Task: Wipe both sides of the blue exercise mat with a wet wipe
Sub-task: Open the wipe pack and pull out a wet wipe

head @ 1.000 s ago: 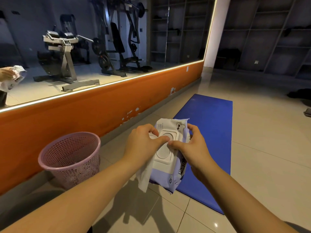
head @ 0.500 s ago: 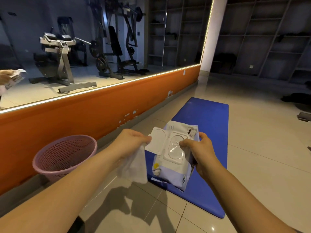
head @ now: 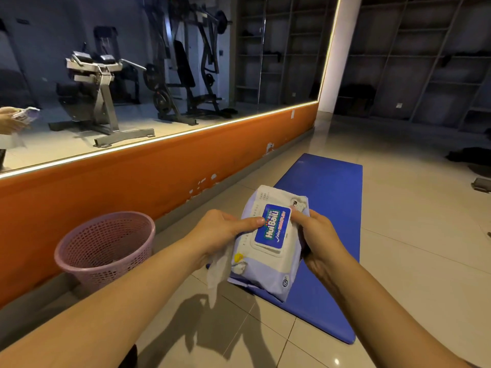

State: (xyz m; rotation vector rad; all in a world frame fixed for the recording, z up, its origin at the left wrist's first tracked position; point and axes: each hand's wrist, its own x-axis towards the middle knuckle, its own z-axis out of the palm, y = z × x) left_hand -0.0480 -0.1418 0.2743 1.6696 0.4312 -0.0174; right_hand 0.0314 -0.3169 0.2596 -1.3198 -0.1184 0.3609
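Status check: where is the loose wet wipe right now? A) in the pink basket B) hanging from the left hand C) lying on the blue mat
B: the wet wipe dangles from the left hand, beside the wipe pack held by the right hand.

One blue exercise mat (head: 326, 197), one pack of wet wipes (head: 268, 264), one loose wet wipe (head: 218, 272), one pink mesh bin (head: 106, 248). Two hands: one left hand (head: 220, 232), one right hand (head: 316, 235). Two gym machines (head: 98, 83) in one wall mirror (head: 279, 49).
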